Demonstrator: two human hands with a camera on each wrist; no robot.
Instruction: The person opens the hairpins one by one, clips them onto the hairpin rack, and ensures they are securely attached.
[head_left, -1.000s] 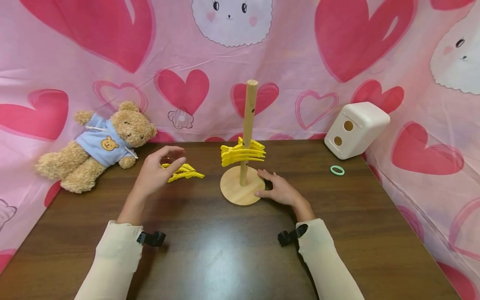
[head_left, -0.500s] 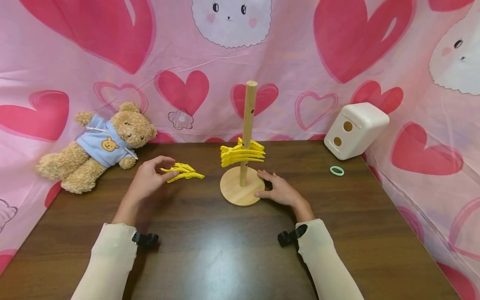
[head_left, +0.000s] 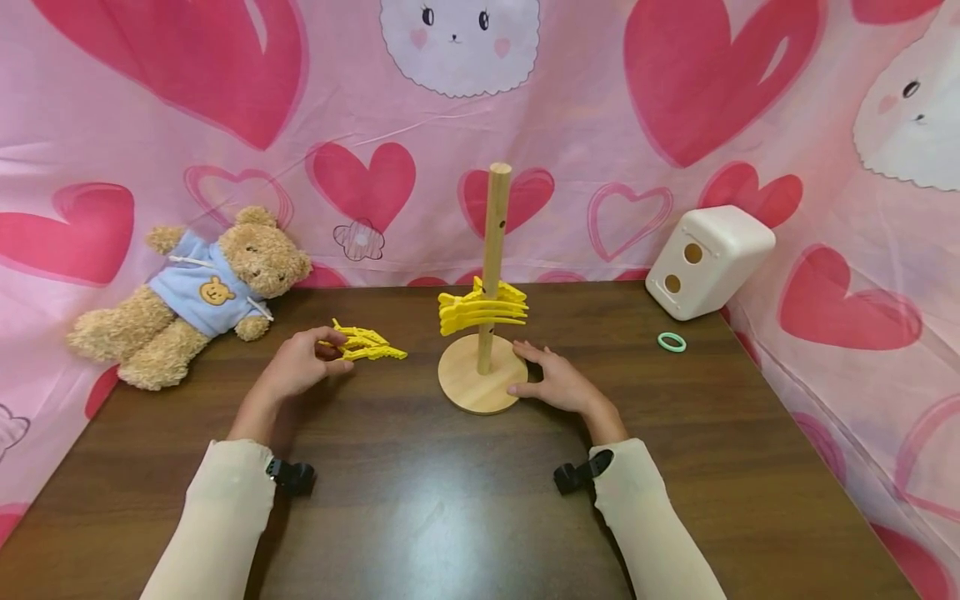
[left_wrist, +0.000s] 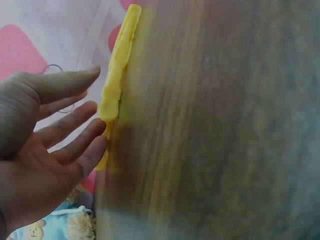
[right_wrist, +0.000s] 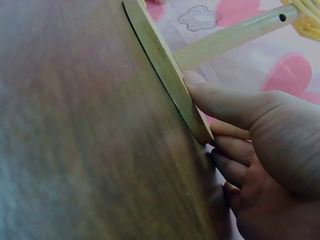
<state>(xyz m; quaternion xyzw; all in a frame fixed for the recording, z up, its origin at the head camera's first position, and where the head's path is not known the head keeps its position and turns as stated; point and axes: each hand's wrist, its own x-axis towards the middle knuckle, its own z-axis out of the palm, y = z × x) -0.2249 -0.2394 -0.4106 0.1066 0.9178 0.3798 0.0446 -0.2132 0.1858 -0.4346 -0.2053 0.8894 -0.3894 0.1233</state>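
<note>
My left hand (head_left: 303, 362) is at the near end of the yellow long-pronged plastic pieces (head_left: 375, 346) lying on the table. In the left wrist view, its thumb and fingers are spread apart, with fingertips close to or touching a yellow piece (left_wrist: 117, 65); I cannot tell which. My right hand (head_left: 558, 379) holds the rim of the round wooden base (head_left: 472, 387), thumb on top and fingers at the edge, as the right wrist view shows. From this base rises a wooden pole (head_left: 495, 225) with dark holes. More yellow pronged pieces (head_left: 480, 312) sit around the pole's lower part.
A teddy bear (head_left: 202, 283) in a blue hoodie leans at the back left. At the back right stands a white box (head_left: 708, 262) with two round holes, and a green ring (head_left: 671, 342) lies before it. Heart-printed pink cloth (head_left: 360, 183) borders the table (head_left: 442, 500).
My left hand has lowered and moved left, then come down to the yellow pieces, one of which has shifted and tilted slightly. My right hand has stayed on the base.
</note>
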